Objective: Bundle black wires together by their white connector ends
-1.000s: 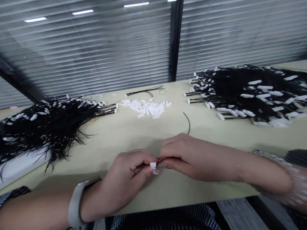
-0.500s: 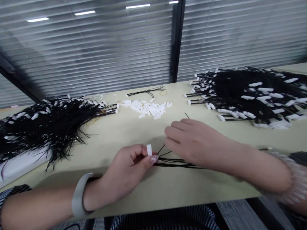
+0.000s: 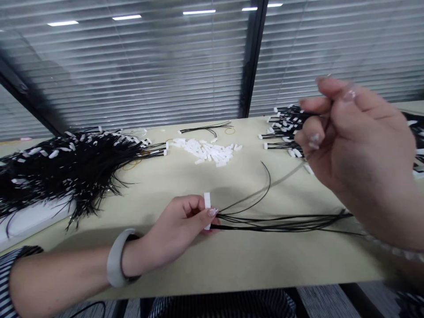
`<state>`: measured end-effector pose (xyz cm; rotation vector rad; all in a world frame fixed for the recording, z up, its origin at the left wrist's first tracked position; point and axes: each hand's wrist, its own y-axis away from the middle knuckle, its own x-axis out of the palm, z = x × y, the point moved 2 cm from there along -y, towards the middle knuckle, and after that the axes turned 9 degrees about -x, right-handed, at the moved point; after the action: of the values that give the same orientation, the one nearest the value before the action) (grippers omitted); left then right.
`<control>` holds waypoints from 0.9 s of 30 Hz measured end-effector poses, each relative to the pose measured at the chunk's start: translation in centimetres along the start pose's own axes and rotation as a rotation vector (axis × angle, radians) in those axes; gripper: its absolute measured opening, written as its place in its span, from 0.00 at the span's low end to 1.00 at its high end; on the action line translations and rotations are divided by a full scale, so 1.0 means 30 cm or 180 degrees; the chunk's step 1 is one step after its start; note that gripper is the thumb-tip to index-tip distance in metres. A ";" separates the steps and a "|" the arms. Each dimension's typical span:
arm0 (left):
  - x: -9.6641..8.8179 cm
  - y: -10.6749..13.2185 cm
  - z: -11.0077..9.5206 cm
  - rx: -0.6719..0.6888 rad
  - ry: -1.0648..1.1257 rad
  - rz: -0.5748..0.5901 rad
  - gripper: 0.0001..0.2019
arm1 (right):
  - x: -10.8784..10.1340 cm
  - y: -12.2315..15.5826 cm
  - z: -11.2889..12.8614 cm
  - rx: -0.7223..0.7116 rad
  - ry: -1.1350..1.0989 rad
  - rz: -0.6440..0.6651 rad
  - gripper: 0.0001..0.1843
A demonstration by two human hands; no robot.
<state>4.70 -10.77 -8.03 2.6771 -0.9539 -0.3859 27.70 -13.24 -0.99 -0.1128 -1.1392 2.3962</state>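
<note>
Plug (image 3: 207, 201): white, upright, above the near side of the table (image 3: 198, 265), and it's pinched between thumb and fingers of the left hand (image 3: 180, 225)!
Right hand (image 3: 364, 128): up high, fingers curled in; a blurred wire (image 3: 285, 177) climbs to its edge, but whether the fingertips pinch it, I can't tell.
Black wires (image 3: 251, 229): a loose bunch running right from the plug, passing below the raised hand, with a curved wire (image 3: 269, 181) arching away above them.
Done: several wires look joined to this plug already, so it seems well along; the thumb hides the slots, so no saying if it's full.
Left over: a heap of loose plugs (image 3: 212, 152) with no wires on them, so plenty appears to remain.
Left pile (image 3: 82, 172): plugs at the back, bare ends spilling forward.
</note>
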 end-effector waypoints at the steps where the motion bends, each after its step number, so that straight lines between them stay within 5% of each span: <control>1: -0.001 0.000 0.003 0.0029 0.0038 0.0043 0.11 | 0.009 0.015 0.004 -0.0020 0.0091 0.0178 0.12; 4: 0.000 -0.002 0.010 0.0113 0.0150 0.0152 0.11 | 0.049 0.078 0.008 -0.0292 0.0561 0.1226 0.23; 7: 0.000 -0.002 0.007 0.0176 0.0105 0.0154 0.11 | 0.086 0.138 0.010 -0.1046 0.1296 0.2299 0.12; 9: 0.000 0.001 0.003 0.0210 0.0108 0.0165 0.11 | 0.100 0.157 0.008 -0.1374 0.1677 0.2633 0.07; 27: 0.000 -0.005 0.022 0.0308 -0.0021 0.0340 0.13 | 0.131 0.202 -0.017 -0.1526 0.1822 0.2691 0.08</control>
<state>4.56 -10.77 -8.70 2.6967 -1.1394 -0.3339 22.04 -14.35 -5.38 -1.5965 -1.5164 2.3625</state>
